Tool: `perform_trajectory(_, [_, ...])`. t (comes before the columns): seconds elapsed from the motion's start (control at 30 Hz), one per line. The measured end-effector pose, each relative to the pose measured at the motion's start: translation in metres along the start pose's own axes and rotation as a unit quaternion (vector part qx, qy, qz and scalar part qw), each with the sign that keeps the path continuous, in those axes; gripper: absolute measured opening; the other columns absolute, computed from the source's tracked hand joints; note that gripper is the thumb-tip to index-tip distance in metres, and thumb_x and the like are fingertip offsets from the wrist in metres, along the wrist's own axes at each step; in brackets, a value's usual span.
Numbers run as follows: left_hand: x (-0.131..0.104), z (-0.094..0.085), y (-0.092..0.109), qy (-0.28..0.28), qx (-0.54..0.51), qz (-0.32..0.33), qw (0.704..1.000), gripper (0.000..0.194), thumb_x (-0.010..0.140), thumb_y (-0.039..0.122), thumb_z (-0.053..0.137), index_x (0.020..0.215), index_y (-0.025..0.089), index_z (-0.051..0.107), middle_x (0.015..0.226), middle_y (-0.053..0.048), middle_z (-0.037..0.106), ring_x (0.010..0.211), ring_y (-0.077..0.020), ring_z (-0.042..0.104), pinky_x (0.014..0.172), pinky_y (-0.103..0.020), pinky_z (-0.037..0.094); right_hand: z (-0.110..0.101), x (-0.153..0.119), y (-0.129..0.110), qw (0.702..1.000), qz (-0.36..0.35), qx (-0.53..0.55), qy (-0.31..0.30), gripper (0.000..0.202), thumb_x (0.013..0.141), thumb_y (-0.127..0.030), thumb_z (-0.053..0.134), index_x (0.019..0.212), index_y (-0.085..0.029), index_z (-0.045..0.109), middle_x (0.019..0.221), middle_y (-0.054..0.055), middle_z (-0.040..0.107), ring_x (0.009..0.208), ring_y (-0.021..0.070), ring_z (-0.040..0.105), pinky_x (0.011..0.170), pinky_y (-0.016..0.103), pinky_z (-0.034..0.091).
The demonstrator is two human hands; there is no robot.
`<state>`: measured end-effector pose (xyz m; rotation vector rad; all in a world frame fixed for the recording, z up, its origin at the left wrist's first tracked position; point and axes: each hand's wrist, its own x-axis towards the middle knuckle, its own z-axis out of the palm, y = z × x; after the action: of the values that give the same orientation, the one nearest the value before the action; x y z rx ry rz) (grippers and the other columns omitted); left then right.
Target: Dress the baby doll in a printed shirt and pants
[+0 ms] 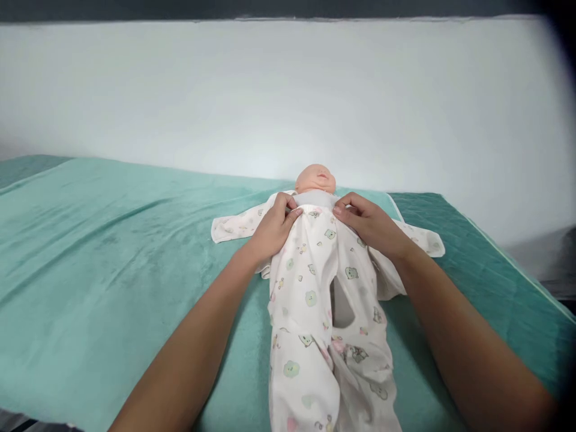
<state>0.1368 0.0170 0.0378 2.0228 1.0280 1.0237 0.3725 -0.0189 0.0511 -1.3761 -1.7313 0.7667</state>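
Note:
A baby doll (315, 178) lies on its back, head toward the wall, with a white printed top (236, 225) under it whose sleeves spread out to both sides. Over its body lie white baby pants (310, 300) printed with small green and pink animals, with an opening at the crotch. My left hand (279, 222) pinches the waistband at its left end. At the right end, my right hand (360, 219) pinches the same waistband between thumb and fingers. Much of the doll's body is hidden by the pants.
A light green towel (112, 270) covers most of the surface beneath the doll. Darker green cloth (486, 276) shows at the right. Behind stands a white wall (270, 96).

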Motion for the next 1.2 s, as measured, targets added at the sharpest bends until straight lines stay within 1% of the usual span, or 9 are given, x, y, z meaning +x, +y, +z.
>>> perform_trajectory(0.27, [0.019, -0.006, -0.015, -0.036, -0.041, -0.067, 0.996, 0.017, 0.098, 0.037, 0.046, 0.092, 0.022, 0.044, 0.093, 0.001, 0.052, 0.084, -0.0135, 0.046, 0.075, -0.025, 0.037, 0.006, 0.030, 0.009, 0.995, -0.025, -0.040, 0.084, 0.027, 0.092, -0.048, 0.058, 0.083, -0.022, 0.055, 0.082, -0.001, 0.054, 0.076, 0.0157, 0.046, 0.070, 0.030, 0.034])
perform_trajectory(0.37, [0.017, -0.004, -0.010, -0.008, -0.045, -0.072, 0.996, 0.014, 0.097, 0.036, 0.049, 0.094, 0.022, 0.049, 0.093, 0.001, 0.057, 0.084, -0.0136, 0.051, 0.075, -0.025, 0.039, 0.010, 0.026, 0.011, 0.994, -0.013, -0.013, 0.104, 0.026, 0.090, -0.048, 0.061, 0.084, -0.023, 0.056, 0.079, -0.002, 0.054, 0.073, 0.0151, 0.046, 0.068, 0.029, 0.034])
perform_trajectory(0.5, [0.011, -0.001, -0.002, 0.051, 0.018, -0.030, 0.998, 0.010, 0.095, 0.030, 0.053, 0.097, 0.021, 0.058, 0.093, 0.000, 0.065, 0.086, -0.0152, 0.057, 0.078, -0.028, 0.042, 0.007, 0.016, 0.014, 0.995, 0.027, 0.038, 0.087, 0.025, 0.087, -0.049, 0.066, 0.089, -0.025, 0.061, 0.073, -0.002, 0.056, 0.067, 0.0149, 0.048, 0.062, 0.028, 0.035])
perform_trajectory(0.67, [0.009, -0.003, -0.002, 0.068, 0.135, 0.036, 0.988, 0.015, 0.097, 0.029, 0.052, 0.101, 0.022, 0.065, 0.101, -0.002, 0.068, 0.094, -0.0182, 0.059, 0.083, -0.032, 0.043, 0.001, 0.014, 0.023, 0.990, -0.011, 0.020, 0.138, 0.017, 0.086, -0.040, 0.066, 0.089, -0.023, 0.069, 0.098, 0.003, 0.069, 0.090, 0.0207, 0.059, 0.082, 0.035, 0.043])
perform_trajectory(0.83, [0.013, -0.005, -0.009, 0.058, 0.197, 0.092, 0.974, 0.019, 0.099, 0.032, 0.049, 0.103, 0.022, 0.065, 0.103, -0.004, 0.067, 0.106, -0.0220, 0.052, 0.094, -0.035, 0.042, 0.002, 0.014, 0.026, 0.992, -0.029, 0.026, 0.123, 0.015, 0.085, -0.038, 0.067, 0.084, -0.024, 0.068, 0.106, 0.003, 0.068, 0.095, 0.0203, 0.060, 0.088, 0.036, 0.044])
perform_trajectory(0.93, [0.015, -0.005, -0.011, 0.056, 0.165, 0.108, 0.979, 0.015, 0.098, 0.030, 0.051, 0.098, 0.022, 0.063, 0.115, -0.005, 0.065, 0.121, -0.0230, 0.047, 0.107, -0.038, 0.037, 0.003, 0.014, 0.026, 0.994, -0.027, 0.031, 0.102, 0.019, 0.086, -0.042, 0.066, 0.084, -0.024, 0.064, 0.121, 0.003, 0.063, 0.096, 0.0198, 0.060, 0.089, 0.036, 0.045])
perform_trajectory(1.0, [0.015, -0.005, -0.011, 0.046, 0.106, 0.087, 0.989, 0.010, 0.096, 0.029, 0.054, 0.095, 0.022, 0.060, 0.122, -0.005, 0.064, 0.127, -0.0219, 0.046, 0.110, -0.037, 0.035, 0.003, 0.014, 0.027, 0.996, -0.038, 0.018, 0.081, 0.021, 0.088, -0.044, 0.064, 0.083, -0.024, 0.062, 0.129, 0.003, 0.059, 0.110, 0.0225, 0.057, 0.097, 0.039, 0.042])
perform_trajectory(1.1, [0.015, -0.005, -0.011, 0.022, 0.014, 0.028, 0.999, 0.009, 0.094, 0.031, 0.054, 0.094, 0.022, 0.057, 0.129, -0.005, 0.062, 0.124, -0.0203, 0.052, 0.106, -0.035, 0.039, 0.002, 0.015, 0.030, 0.998, -0.050, 0.023, 0.043, 0.024, 0.092, -0.046, 0.059, 0.083, -0.024, 0.060, 0.136, 0.002, 0.056, 0.128, 0.0249, 0.048, 0.106, 0.041, 0.035])
perform_trajectory(1.2, [0.015, -0.005, -0.012, 0.012, -0.042, -0.009, 0.999, 0.012, 0.093, 0.034, 0.054, 0.092, 0.022, 0.056, 0.129, -0.004, 0.062, 0.119, -0.0195, 0.056, 0.102, -0.034, 0.041, 0.003, 0.016, 0.031, 0.998, -0.034, 0.048, 0.027, 0.024, 0.093, -0.048, 0.058, 0.087, -0.025, 0.059, 0.141, 0.001, 0.054, 0.126, 0.0247, 0.051, 0.103, 0.041, 0.038])
